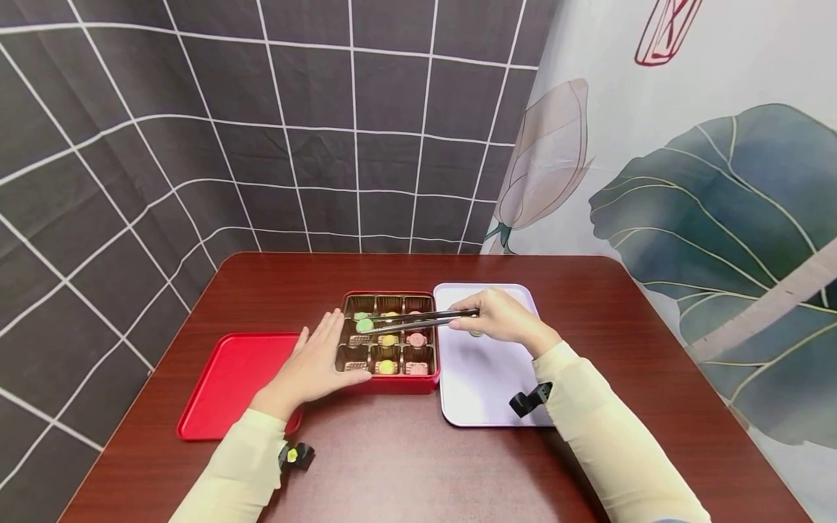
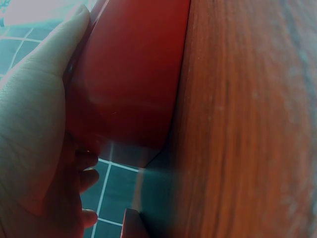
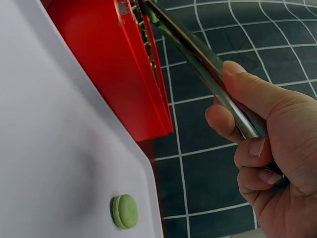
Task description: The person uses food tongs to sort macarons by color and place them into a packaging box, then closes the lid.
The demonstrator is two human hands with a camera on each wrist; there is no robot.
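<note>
My right hand (image 1: 500, 314) grips slim metal tongs (image 3: 213, 74), thumb on one arm and fingers around the other. Their tips reach over the left column of a red box (image 3: 106, 64), on either side of a green macaron (image 1: 364, 326). Inside the box, a gold-brown divided insert carries yellow macarons (image 1: 387, 367) down the middle and pink macarons (image 1: 416, 340) on the right. With fairly straight fingers, my left hand (image 1: 317, 363) rests against the box's left side, its thumb at the front corner. A second green macaron (image 3: 126, 211) lies on a white tray (image 3: 44, 148).
The white tray stands directly right of the box. A red lid-like tray (image 1: 229, 378) lies on the left, partly under my left forearm. All rest on a dark reddish wooden table (image 1: 379, 457), with a grey gridded curtain (image 1: 314, 160) behind it.
</note>
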